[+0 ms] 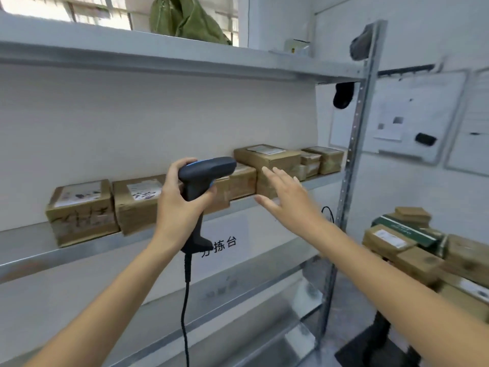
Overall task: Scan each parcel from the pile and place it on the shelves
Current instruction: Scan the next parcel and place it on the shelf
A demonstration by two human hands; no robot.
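Note:
My left hand (180, 200) grips the handle of a dark grey barcode scanner (205, 170), held upright in front of the middle shelf (31, 256), its cable hanging down. My right hand (287, 196) is stretched out with straight fingers and holds nothing, just in front of a brown cardboard parcel (267, 157) on that shelf. Several brown parcels stand in a row along the shelf, one at the far left (80, 210) and one beside it (139, 202). A pile of brown parcels (428, 258) lies at the lower right.
The metal shelf upright (352, 144) stands right of my right hand. A green sack (185, 18) sits on the top shelf. A white sign with printed characters (225, 243) hangs under the middle shelf. Whiteboards with papers (412, 115) hang on the right wall.

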